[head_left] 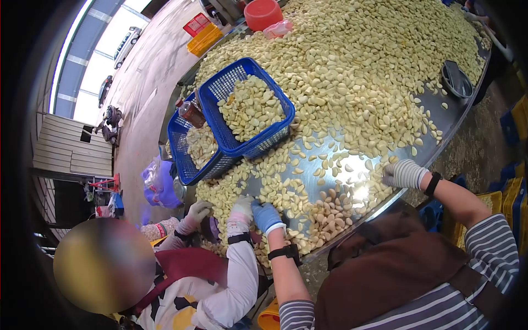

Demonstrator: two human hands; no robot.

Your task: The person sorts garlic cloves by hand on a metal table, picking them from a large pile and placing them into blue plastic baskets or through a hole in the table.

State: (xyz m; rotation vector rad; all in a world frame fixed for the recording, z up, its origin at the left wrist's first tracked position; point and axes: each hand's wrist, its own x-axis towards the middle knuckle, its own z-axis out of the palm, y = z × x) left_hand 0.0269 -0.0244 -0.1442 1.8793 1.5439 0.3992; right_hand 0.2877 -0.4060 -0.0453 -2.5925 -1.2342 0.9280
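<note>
Fingers (pixel 263 208) of the blue-gloved left hand (pixel 267 215) curl onto garlic cloves (pixel 330 212) at the near counter (pixel 325 184) edge, pinch unclear, right hand (pixel 404 173) fingers bent into the heap; cloves look light, firm, slippery, best pinched across the middle.

blue-gloved left hand (pixel 267 215), stripe-gloved right hand (pixel 404 173) (black wristbands (pixel 285 252)), striped sleeves (pixel 491 247), brown apron (pixel 396 275)
</note>
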